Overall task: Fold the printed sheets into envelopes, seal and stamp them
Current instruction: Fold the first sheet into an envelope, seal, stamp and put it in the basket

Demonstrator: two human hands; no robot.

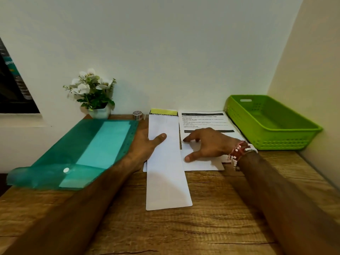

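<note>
A long narrow white folded sheet [166,168] lies lengthwise in the middle of the wooden desk [211,218]. My left hand [147,142] grips its left edge, thumb on top and fingers under the paper. To the right lies a printed sheet [202,119] with black text bars. My right hand [207,142] rests flat on it with fingers spread, holding nothing. A small roll of tape [138,115] stands at the back by the wall. A yellow-green pad with a black band [163,112] lies behind the folded sheet.
A green translucent snap folder [73,153] with paper inside covers the desk's left part. A green plastic basket [270,122] stands at the back right corner. A white pot of white flowers [93,94] sits against the back wall. Walls close the back and right.
</note>
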